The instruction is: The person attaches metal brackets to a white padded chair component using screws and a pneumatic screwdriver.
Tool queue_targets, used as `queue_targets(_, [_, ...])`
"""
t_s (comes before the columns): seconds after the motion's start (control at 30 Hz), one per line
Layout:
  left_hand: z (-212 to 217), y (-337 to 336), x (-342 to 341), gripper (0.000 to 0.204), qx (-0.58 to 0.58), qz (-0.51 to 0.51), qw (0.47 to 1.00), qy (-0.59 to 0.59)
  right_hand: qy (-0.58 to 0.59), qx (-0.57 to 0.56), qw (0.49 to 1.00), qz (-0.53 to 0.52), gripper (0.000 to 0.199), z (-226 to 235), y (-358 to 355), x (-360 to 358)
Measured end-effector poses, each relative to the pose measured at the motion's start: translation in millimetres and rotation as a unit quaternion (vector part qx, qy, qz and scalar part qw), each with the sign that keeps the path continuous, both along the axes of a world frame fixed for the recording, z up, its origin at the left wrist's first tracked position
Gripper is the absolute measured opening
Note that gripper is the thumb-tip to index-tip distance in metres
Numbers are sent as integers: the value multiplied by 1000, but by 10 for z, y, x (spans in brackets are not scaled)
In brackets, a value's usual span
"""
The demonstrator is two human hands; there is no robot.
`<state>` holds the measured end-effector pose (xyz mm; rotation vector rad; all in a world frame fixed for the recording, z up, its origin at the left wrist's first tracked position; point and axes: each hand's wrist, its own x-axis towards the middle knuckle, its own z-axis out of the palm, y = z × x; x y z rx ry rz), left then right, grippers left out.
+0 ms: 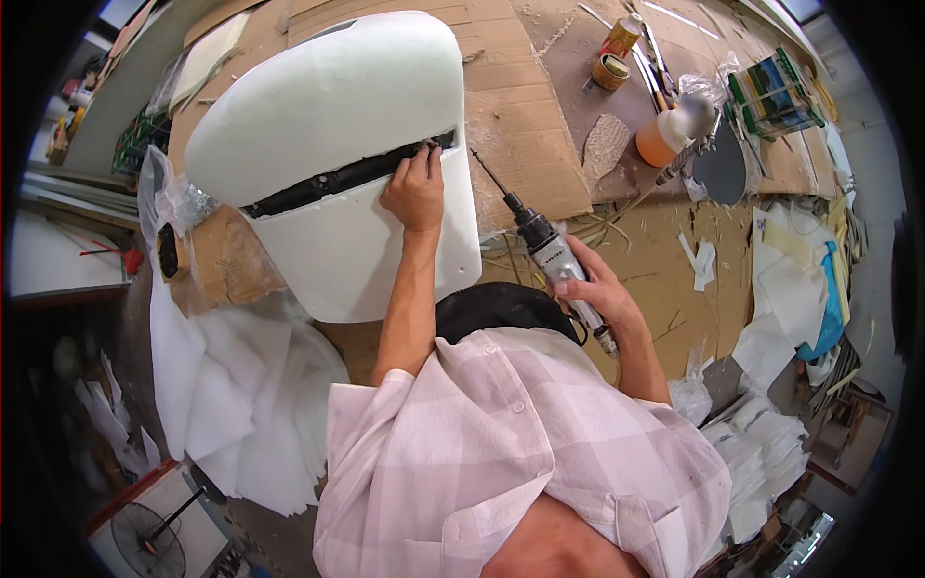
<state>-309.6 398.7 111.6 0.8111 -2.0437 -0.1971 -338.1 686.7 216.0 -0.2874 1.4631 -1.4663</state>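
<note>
Left hand at the white panel's black slot, power driver in the right.
The left hand's (pixel 414 196) fingers bend into the slot (pixel 337 183) near the panel's (pixel 328 111) right edge; whether they grip anything, I cannot tell. The right hand (pixel 599 287) wraps the power driver (pixel 551 252), its bit just outside that edge, over cardboard (pixel 525 125) stretching rightward.

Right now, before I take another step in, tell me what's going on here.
A person's left hand has its fingertips at the right end of a dark strip across a white rounded panel. The right hand grips a silver-and-black power tool, its slim bit pointing up beside the panel's right edge, apart from the strip.
</note>
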Motion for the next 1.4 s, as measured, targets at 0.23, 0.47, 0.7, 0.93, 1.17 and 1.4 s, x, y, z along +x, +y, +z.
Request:
queue_targets(0.23, [-34, 16, -27, 13, -34, 6, 999, 16, -25, -1, 1000, 14, 72, -30, -35, -57])
queue_targets(0.47, [-66, 15, -55, 10, -62, -12, 998, 29, -23, -6, 999, 23, 72, -61, -63, -88])
queue_targets(0.7, [-93, -13, -28, 9, -97, -14, 995, 15, -18, 0, 999, 26, 74, -10, -66, -108])
queue_targets(0.93, [-102, -26, -32, 9, -103, -10, 994, 29, -25, -18, 998, 48, 75, -30, -32, -198])
queue_targets(1.17, [-35, -32, 11, 11, -62, -34, 996, -46, -26, -20, 998, 52, 72, -46, -197, -226])
queue_targets(1.4, [-23, -125, 115, 14, -58, -84, 990, -98, -31, -28, 998, 44, 64, -111, -450, -105])
